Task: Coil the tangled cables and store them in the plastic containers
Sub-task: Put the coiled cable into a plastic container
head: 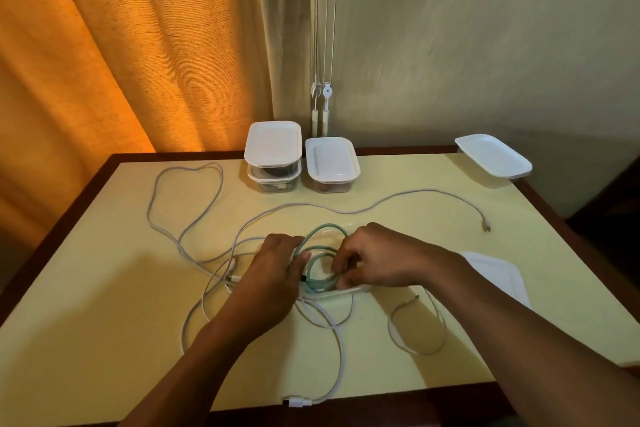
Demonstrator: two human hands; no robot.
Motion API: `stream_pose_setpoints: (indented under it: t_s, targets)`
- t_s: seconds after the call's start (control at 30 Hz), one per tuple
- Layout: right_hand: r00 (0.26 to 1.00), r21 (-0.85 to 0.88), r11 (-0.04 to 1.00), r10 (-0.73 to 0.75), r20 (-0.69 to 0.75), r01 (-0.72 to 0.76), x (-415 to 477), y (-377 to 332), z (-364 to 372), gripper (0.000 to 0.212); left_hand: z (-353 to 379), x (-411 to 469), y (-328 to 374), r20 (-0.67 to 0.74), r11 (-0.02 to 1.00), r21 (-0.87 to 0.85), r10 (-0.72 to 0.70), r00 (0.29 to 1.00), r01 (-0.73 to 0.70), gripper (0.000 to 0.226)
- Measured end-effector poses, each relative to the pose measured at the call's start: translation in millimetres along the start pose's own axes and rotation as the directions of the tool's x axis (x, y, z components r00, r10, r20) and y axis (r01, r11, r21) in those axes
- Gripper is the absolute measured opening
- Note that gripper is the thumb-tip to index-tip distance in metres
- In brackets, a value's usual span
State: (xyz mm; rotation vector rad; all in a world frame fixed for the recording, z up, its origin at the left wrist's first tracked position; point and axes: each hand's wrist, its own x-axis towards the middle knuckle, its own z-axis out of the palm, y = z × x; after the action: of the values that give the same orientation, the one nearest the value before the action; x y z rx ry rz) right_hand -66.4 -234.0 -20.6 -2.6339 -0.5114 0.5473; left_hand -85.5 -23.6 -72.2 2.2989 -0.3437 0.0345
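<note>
One table carried five containers: a top container stacked on a bottom container, a third container beside them, a fourth container at the far right edge, and one open container near the front. Four were lidded, and one loose lid lay apart. One green cable was present. The white cables overlapped, so their number could not be determined. Two hands were in view: left hand and right hand.

The left hand and right hand are bare, forearms uncovered to the frame's edge
</note>
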Motion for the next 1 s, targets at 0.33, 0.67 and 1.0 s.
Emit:
stream_pose_setpoints:
  t_s: [0.33, 0.67, 1.0]
  targets:
    - [0.631, 0.184, 0.928, 0.356, -0.689, -0.323, -64.3, 32.2, 19.5, 0.045, -18.8, 0.5, 4.4, 0.005, 0.985, 0.099, -0.145, 0.989, 0.144, 0.051]
    - [0.867, 0.287, 0.863, 0.472, -0.159, -0.416, -84.4, 29.2, 25.0, 0.025, -39.3, 4.5, 6.3, 0.102, 0.992, -0.012, -0.123, 0.987, 0.125, 0.010]
    - [0.676, 0.058, 0.998, 0.049, -0.735, -0.009, -54.8, 25.3, 22.8, 0.018, -9.4, 7.8, 5.8, 0.082, 0.959, 0.238, 0.140, 0.987, -0.156, 0.016]
